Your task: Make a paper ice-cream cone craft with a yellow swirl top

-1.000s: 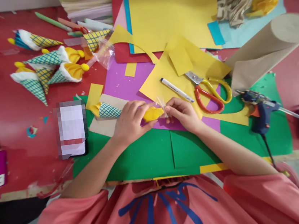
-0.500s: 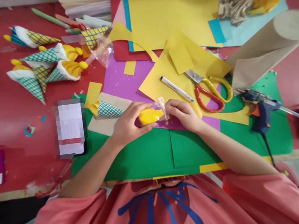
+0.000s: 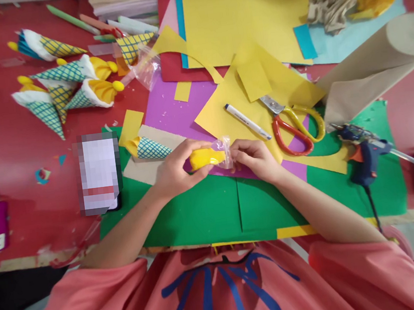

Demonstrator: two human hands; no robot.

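My left hand (image 3: 178, 168) is closed round a small clear plastic packet of soft yellow clay (image 3: 203, 159), its thumb and fingers on either side of the lump. The loose, crinkled end of the packet points right. At that end my right hand (image 3: 254, 158) is closed, fingers pinched on the plastic. Close by on the left, a paper cone with a blue-green lattice pattern (image 3: 152, 147) lies on a beige sheet, yellow paper sticking out of its wide end. Both hands are above the green mat (image 3: 195, 212) and purple paper.
Scissors (image 3: 293, 134) with red and yellow handles and a white marker (image 3: 247, 121) lie on yellow paper (image 3: 221, 115). A glue gun (image 3: 366, 158) and a beige roll (image 3: 369, 59) are at the right. Several finished cones (image 3: 43, 114) and a phone (image 3: 99, 173) sit left.
The view has shifted slightly, so the table items appear a little further right. Both hands keep their hold on the packet, with only slight finger movement.
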